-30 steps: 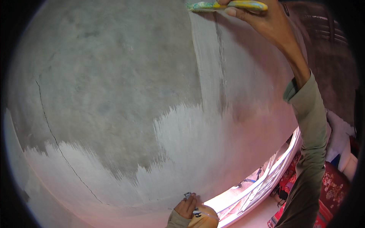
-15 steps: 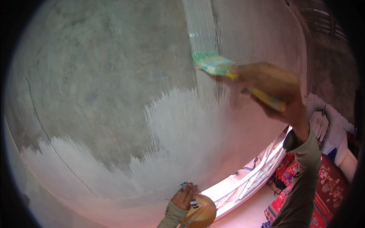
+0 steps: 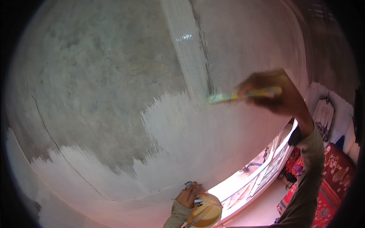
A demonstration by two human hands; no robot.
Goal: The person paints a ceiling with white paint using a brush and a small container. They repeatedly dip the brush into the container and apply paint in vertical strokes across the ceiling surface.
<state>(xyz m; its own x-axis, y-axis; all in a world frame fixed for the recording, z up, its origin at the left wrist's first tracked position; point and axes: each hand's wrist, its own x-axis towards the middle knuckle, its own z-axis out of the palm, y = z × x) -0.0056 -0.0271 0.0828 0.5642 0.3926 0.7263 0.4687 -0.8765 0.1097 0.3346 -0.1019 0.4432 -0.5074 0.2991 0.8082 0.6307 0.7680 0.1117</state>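
My right hand (image 3: 272, 93) grips a paintbrush (image 3: 225, 98) by its yellow handle. The brush is seen nearly edge-on, with its paint-smeared bristles pointing left at the wall (image 3: 178, 129), near the lower end of a wet pale stripe (image 3: 186, 53). Motion blurs the brush and the fingers a little. Low in the view, my left hand (image 3: 186, 195) is closed beside a small metal fitting (image 3: 188, 184) and the rim of a yellowish paint bucket (image 3: 213, 211). What its fingers hold is hidden.
Bare grey plaster covers the upper left, above ragged-edged pale paint. A thin crack (image 3: 57, 146) runs down the left side. At lower right are a bright opening with a white grille (image 3: 262, 171) and a red flowered cloth (image 3: 334, 178).
My right hand has drawn the brush down the wall and turned it from flat to nearly edge-on. The pale stripe above looks smoother. My left hand stays by the bucket.
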